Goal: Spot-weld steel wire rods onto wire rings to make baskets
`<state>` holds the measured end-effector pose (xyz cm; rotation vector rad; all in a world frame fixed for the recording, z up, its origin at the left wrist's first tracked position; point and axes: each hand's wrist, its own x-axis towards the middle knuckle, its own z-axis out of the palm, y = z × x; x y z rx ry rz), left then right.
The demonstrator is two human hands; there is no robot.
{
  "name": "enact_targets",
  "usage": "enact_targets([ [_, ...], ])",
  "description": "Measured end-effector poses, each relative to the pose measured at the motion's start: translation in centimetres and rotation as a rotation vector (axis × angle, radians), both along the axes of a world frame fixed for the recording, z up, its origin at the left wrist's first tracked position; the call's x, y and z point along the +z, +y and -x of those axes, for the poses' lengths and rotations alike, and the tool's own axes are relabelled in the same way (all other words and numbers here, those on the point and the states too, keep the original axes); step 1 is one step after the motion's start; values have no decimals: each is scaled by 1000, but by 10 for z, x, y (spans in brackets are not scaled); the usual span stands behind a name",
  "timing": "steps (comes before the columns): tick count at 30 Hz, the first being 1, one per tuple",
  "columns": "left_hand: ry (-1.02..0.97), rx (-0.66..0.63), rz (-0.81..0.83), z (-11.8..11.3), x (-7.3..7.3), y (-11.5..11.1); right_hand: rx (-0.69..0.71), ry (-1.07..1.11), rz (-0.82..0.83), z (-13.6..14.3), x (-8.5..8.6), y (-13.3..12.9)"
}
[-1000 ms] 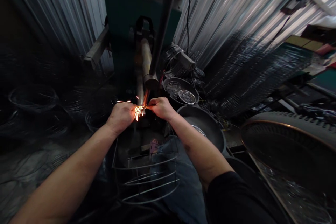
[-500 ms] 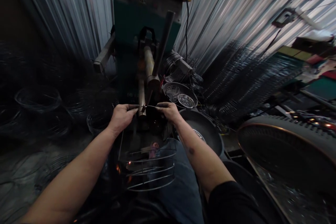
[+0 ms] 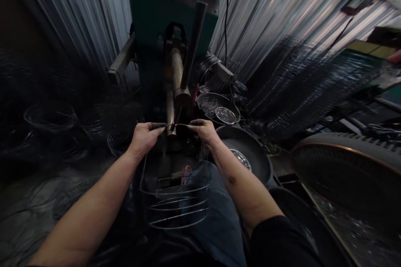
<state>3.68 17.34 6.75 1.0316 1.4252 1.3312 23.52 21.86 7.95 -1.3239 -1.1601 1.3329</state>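
My left hand (image 3: 145, 137) pinches one side of a thin, slightly bowed metal wire (image 3: 184, 124) between thumb and finger. On the other side, my right hand (image 3: 202, 130) pinches it the same way. Between my hands the wire meets the electrode tips of a spot welder (image 3: 179, 66), where a small red glow shows. Below hangs a curved wire basket (image 3: 178, 209) with several ribs, over my lap. A thin upright runs from it up towards my left hand; whether it joins the pinched wire is hard to see.
Dark round pans (image 3: 253, 146) stand at the right, with shiny round metal parts (image 3: 225, 115) in one. Wire coils (image 3: 208, 71) lie behind them. A large fan-like round guard (image 3: 341, 162) leans at far right. Dim wire rings (image 3: 50, 117) are stacked at left.
A red glow now shows where the wire meets the electrode tips. The lamp on the welder has gone from red to green. Both hands keep their pinch; the view has shifted slightly.
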Motion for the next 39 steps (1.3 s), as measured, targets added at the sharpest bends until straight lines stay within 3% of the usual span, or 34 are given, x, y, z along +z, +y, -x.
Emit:
enact_targets([
  [15, -102, 51, 29, 0, 9, -6, 22, 26, 28, 8, 2, 2],
  [27, -170, 90, 58, -1, 9, -11, 109, 59, 46, -8, -12, -16],
  [30, -234, 158, 74, 5, -4, -31, 79, 83, 20, -11, -16, -36],
  [34, -375, 296, 224, 13, -47, -90, 13, 64, -126, -27, -24, -69],
  [37, -420, 268, 439, 11, -77, -140, -70, 94, -208, -39, -28, -86],
  [39, -499, 197, 580, 7, -86, -162, -136, 144, -199, -42, -29, -91],
])
